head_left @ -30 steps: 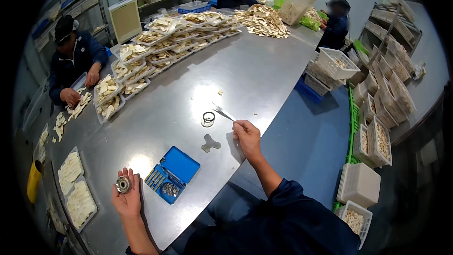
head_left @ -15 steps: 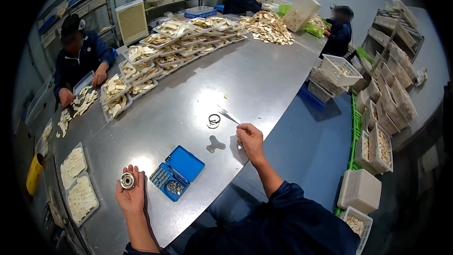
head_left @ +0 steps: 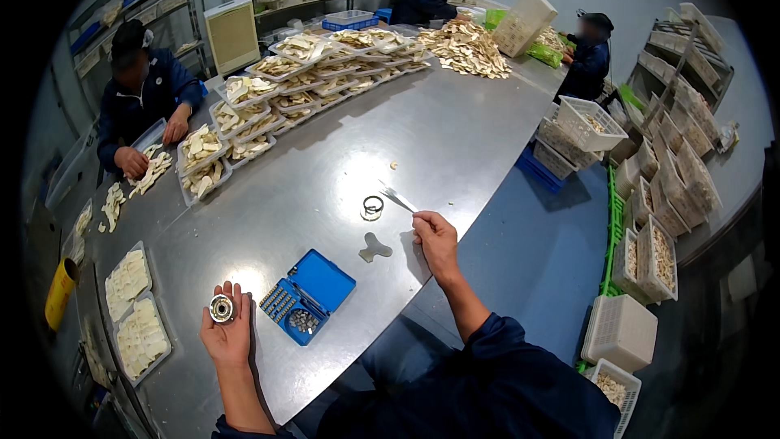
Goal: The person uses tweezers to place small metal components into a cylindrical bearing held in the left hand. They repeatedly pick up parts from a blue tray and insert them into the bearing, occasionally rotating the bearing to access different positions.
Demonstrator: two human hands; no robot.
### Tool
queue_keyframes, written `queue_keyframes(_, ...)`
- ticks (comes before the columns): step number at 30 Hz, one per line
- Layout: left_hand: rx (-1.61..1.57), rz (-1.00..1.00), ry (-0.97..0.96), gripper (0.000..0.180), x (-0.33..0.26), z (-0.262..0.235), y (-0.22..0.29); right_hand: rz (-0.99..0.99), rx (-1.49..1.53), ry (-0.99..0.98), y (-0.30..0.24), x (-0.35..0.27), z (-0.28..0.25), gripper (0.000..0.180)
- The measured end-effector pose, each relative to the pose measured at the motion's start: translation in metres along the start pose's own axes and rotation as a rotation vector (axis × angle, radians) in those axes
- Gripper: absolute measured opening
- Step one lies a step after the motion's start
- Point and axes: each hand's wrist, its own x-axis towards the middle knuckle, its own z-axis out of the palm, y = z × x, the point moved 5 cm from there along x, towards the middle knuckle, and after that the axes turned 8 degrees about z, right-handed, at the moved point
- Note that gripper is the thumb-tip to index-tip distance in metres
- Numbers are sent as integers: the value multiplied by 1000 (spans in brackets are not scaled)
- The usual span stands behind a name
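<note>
left hand (head_left: 227,333) cups a round metal bearing (head_left: 221,308), just left of the blue parts case (head_left: 309,295) on the worktop (head_left: 455,146). right hand (head_left: 435,236) pinches tweezers (head_left: 398,197) beyond the case. the bearing looks heavy, rigid, slick; grip its outer rim.

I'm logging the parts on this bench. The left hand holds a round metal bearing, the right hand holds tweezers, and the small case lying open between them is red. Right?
Not quite: the open case is blue, as the head view shows. The left hand does hold the round metal bearing, and the right hand holds the tweezers.
</note>
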Motion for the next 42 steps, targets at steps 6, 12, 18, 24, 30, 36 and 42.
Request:
queue_keyframes(6,-17,8,15,42,1,0,0,2,17,-9,0,0,-1,17)
queue_keyframes(12,-8,24,29,42,-1,0,1,79,-25,8,-5,-7,1,16)
queue_keyframes(18,-17,17,51,42,-4,2,1,70,-7,-1,-5,-5,2,17)
queue_keyframes(24,4,2,32,42,0,2,-1,0,30,-10,-3,-1,0,17)
queue_keyframes(30,17,-1,-41,43,5,-1,1,54,51,-7,-1,0,-1,19)
queue_keyframes(36,14,8,-36,45,-1,-3,1,0,55,-23,0,0,-5,26)
queue_keyframes(42,10,8,-53,44,-3,-1,3,33,61,-44,0,-1,0,20)
